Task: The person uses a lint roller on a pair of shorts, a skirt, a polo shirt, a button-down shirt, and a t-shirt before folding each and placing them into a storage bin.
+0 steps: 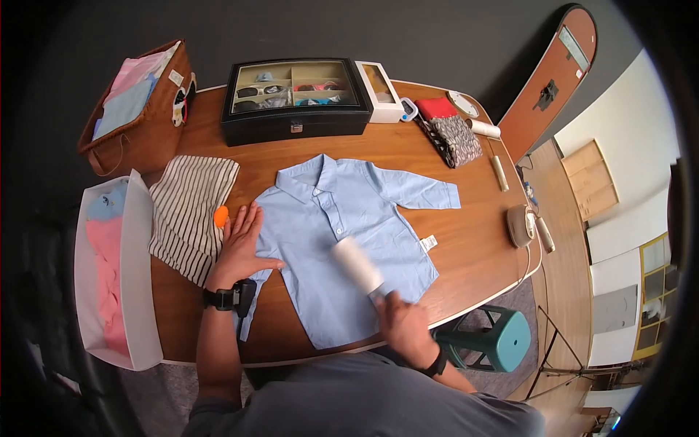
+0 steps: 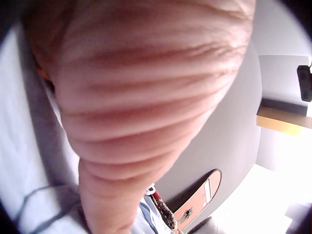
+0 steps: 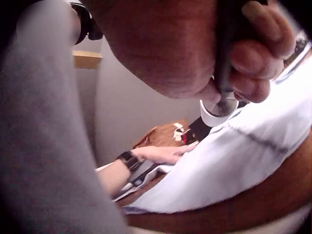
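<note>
A light blue button-up shirt (image 1: 328,218) lies spread on the wooden table, collar away from me. My left hand (image 1: 240,247) rests flat with fingers spread on its left sleeve side. By those fingertips is a small orange object (image 1: 220,216) at the edge of a striped garment (image 1: 191,211). My right hand (image 1: 406,329) grips the dark handle of a lint roller (image 1: 357,264), whose white roll lies over the shirt's lower front. In the right wrist view, fingers curl round the handle and the white roll (image 3: 212,118) meets the cloth. My palm fills most of the left wrist view.
At the left stand a white bin (image 1: 142,291) of folded clothes and a brown basket (image 1: 138,146). A black glasses case (image 1: 295,124) and a white box (image 1: 384,109) stand at the back. Folded patterned cloth (image 1: 455,138) lies back right. A green stool (image 1: 510,341) stands beside the table.
</note>
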Demonstrator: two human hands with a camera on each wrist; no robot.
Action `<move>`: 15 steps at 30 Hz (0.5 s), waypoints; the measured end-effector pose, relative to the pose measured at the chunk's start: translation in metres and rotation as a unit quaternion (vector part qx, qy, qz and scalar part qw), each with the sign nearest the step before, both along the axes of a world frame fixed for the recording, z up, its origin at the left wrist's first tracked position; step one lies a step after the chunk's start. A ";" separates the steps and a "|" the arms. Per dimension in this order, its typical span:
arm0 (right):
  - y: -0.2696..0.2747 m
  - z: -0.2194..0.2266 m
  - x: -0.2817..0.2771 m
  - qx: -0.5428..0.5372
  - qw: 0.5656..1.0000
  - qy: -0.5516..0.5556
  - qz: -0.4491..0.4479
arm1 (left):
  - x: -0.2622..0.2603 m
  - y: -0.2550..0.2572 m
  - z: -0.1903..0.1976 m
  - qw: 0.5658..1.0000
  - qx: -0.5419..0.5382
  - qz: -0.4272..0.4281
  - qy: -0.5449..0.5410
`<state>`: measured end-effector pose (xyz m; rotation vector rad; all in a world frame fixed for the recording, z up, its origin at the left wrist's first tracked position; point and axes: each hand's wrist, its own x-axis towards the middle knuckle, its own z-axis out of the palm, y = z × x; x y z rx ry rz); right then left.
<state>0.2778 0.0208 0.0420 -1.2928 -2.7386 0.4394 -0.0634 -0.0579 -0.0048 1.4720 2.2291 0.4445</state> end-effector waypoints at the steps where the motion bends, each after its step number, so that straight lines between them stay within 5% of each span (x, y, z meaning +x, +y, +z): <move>1: -0.010 -0.002 0.001 -0.022 0.999 -0.006 0.025 | 0.000 0.000 0.001 1.000 -0.004 0.005 -0.006; 11: 0.083 -0.030 0.067 0.119 0.955 -0.049 -0.269 | 0.001 0.000 0.004 1.000 -0.007 0.008 -0.017; 15: 0.064 -0.021 0.063 0.087 0.974 -0.028 -0.205 | 0.000 -0.001 0.004 1.000 -0.007 0.008 -0.015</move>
